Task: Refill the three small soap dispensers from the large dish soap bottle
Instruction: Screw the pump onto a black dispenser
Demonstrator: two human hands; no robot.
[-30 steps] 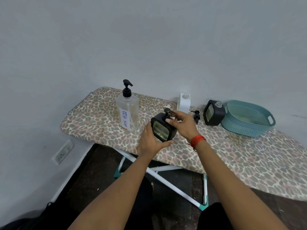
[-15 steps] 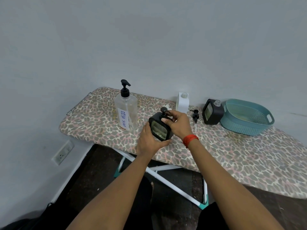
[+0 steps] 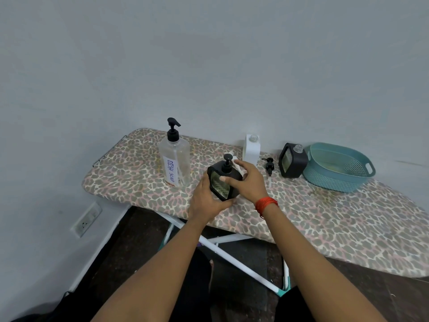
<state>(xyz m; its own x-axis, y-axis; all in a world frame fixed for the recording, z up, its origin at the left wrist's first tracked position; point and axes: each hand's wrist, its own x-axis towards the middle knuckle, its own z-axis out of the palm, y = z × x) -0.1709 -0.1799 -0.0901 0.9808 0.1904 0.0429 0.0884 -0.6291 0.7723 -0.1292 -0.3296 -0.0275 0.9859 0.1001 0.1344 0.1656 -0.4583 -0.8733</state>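
Black square plastic soap dispenser (image 3: 224, 182) with a clear front window and black pump top sits between both hands, tilted toward the camera, over the near edge of the leopard-print ironing board surface (image 3: 325, 217); cannot tell if its base touches the cover. Likely a rigid shell and light; fill level not readable. Smooth faces could turn slippery with soap. Best hold looks like the flat sides of the body, one hand bracing and the other on the pump collar to twist; the pump head looks too small to lift by. Left hand (image 3: 204, 203) curls round the lower left corner, gripping. Right hand (image 3: 251, 184) wraps the right side, thumb across the window, also gripping; red thread band (image 3: 267, 202) on that wrist. Both forearms reach forward and converge. Further back left: large clear dish soap bottle (image 3: 174, 159) with black pump and handwritten label, upright, untouched. Behind: white dispenser (image 3: 251, 148) with no pump, loose black pump (image 3: 269, 166) beside it, second black dispenser (image 3: 292, 161) with open neck, then teal perforated plastic basket (image 3: 336, 168) just beside that.
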